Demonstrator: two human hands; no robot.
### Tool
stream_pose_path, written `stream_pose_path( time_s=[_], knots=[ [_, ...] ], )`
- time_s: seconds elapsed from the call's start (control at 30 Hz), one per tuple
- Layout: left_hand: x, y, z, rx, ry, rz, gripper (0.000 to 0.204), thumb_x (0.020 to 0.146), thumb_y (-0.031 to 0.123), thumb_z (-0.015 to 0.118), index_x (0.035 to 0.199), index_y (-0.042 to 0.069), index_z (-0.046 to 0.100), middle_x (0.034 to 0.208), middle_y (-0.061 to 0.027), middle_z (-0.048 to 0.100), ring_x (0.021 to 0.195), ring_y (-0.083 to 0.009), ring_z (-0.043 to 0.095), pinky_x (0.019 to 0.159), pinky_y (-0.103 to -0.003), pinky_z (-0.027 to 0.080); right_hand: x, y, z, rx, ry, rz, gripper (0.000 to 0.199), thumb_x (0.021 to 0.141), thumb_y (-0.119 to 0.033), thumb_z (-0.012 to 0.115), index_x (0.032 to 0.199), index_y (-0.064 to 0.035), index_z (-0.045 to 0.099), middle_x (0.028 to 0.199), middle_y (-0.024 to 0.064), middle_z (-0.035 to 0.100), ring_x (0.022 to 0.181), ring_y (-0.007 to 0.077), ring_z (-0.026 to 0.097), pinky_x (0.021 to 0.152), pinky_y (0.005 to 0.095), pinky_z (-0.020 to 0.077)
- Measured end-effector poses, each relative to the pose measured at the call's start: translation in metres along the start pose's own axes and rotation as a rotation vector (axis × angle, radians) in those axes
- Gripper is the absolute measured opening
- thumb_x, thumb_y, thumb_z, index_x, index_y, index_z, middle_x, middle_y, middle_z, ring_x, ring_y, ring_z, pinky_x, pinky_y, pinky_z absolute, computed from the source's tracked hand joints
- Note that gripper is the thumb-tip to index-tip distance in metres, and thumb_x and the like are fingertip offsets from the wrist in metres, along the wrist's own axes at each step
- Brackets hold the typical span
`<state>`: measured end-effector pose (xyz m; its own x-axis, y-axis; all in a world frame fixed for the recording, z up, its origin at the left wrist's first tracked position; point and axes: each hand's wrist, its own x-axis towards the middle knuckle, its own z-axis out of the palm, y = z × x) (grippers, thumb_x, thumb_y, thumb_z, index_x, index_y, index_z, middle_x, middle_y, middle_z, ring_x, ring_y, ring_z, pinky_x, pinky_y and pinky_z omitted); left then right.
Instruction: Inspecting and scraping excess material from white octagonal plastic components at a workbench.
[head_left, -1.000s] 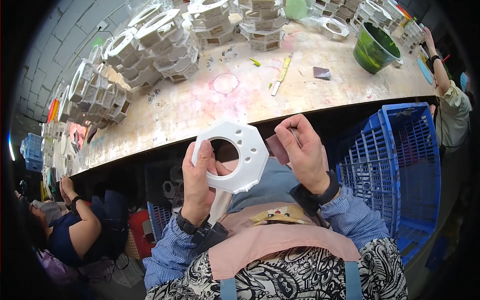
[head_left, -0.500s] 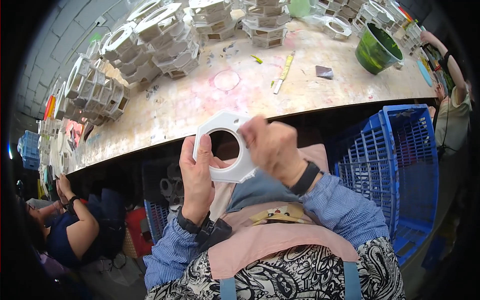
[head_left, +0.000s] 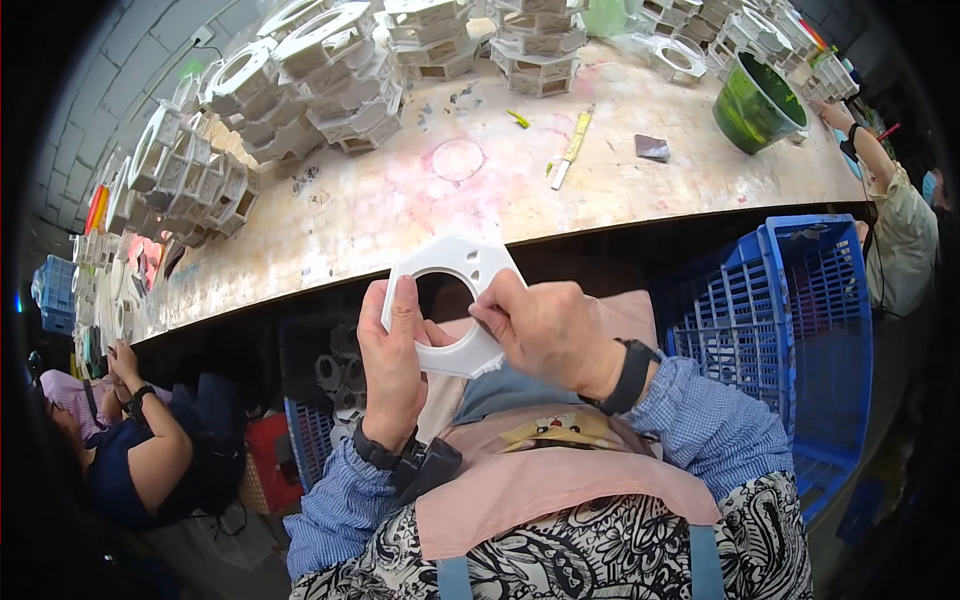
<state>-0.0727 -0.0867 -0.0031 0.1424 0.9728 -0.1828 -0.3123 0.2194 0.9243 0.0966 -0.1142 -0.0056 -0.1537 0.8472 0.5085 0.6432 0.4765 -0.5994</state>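
Observation:
A white angular frame piece (head_left: pixel 495 258) with a large round opening and small holes near its upper right is held in front of my apron, just off the table's near edge. My left hand (head_left: pixel 392 362) grips its left side, thumb on the front face and fingers passing behind through the opening. On the opposite side, my right hand (head_left: pixel 560 328) has its fingers pinched at the rim of the opening. Whatever those fingertips may hold is hidden. Rough bits show along the piece's lower right edge.
Stacks of similar off-white frames (head_left: pixel 340 90) line the table's (head_left: pixel 330 230) far side. On it lie a yellow-handled tool (head_left: pixel 573 150), a dark square scrap (head_left: pixel 652 148) and a green-stained bucket (head_left: pixel 755 105). A blue crate (head_left: pixel 770 330) stands right. Other people sit left and right.
My right hand, blurred and higher before, has come down to the rim of the opening. The frame piece has dropped slightly, and my left hand keeps its grip.

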Motion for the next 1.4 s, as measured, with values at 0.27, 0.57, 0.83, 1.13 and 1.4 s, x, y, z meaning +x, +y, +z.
stream_pose_path(
  time_s=[0.27, 0.57, 0.83, 1.13, 1.4],
  knots=[
    [-0.007, 0.015, 0.014, 0.051, 0.022, -0.005, 0.025, 0.100, 0.029, 0.049, 0.093, 0.006, 0.052, 0.061, 0.0033, 0.039, 0.044, -0.0054, 0.040, 0.041, -0.023, 0.042, 0.022, 0.028, -0.020, -0.162, 0.185, 0.119, 0.011, 0.090, -0.011, 0.061, 0.087, -0.0047, 0.052, 0.061, 0.0132, 0.058, 0.052, 0.0315, 0.061, 0.045, 0.0369, 0.0453],
    [-0.005, 0.015, 0.009, 0.109, 0.099, 0.021, 0.024, 0.101, 0.027, 0.048, 0.091, 0.006, 0.051, 0.057, 0.0029, 0.038, 0.041, -0.0074, 0.040, 0.042, -0.022, 0.042, 0.018, 0.003, -0.005, -0.167, 0.008, -0.229, 0.006, 0.084, -0.010, 0.059, 0.088, -0.0095, 0.053, 0.059, 0.0068, 0.056, 0.047, 0.0259, 0.057, 0.044, 0.0386, 0.0448],
    [-0.004, 0.006, -0.012, 0.103, 0.121, 0.024, 0.022, 0.101, 0.026, 0.048, 0.096, 0.005, 0.053, 0.059, 0.0028, 0.039, 0.044, -0.0061, 0.041, 0.041, -0.023, 0.039, 0.021, 0.007, -0.012, 0.124, 0.064, 0.080, 0.009, 0.090, -0.008, 0.061, 0.090, -0.0022, 0.054, 0.060, 0.0109, 0.059, 0.052, 0.0236, 0.062, 0.047, 0.0316, 0.0455],
    [-0.006, 0.005, -0.006, 0.073, 0.109, 0.069, 0.026, 0.098, 0.029, 0.054, 0.094, 0.003, 0.051, 0.060, 0.0021, 0.045, 0.043, -0.0079, 0.049, 0.040, -0.022, 0.043, 0.031, -0.002, 0.014, 0.076, 0.165, 0.224, 0.012, 0.088, -0.008, 0.059, 0.098, -0.0076, 0.052, 0.059, 0.0093, 0.060, 0.051, 0.0280, 0.062, 0.046, 0.0371, 0.0459],
    [0.002, 0.009, 0.000, 0.070, 0.136, 0.087, 0.024, 0.100, 0.027, 0.051, 0.099, 0.003, 0.052, 0.064, 0.0017, 0.046, 0.044, -0.0070, 0.046, 0.041, -0.022, 0.044, 0.036, 0.008, 0.009, 0.090, 0.210, 0.166, 0.014, 0.085, -0.004, 0.062, 0.096, -0.0055, 0.054, 0.061, 0.0127, 0.060, 0.055, 0.0284, 0.063, 0.048, 0.0350, 0.0469]
  ],
)
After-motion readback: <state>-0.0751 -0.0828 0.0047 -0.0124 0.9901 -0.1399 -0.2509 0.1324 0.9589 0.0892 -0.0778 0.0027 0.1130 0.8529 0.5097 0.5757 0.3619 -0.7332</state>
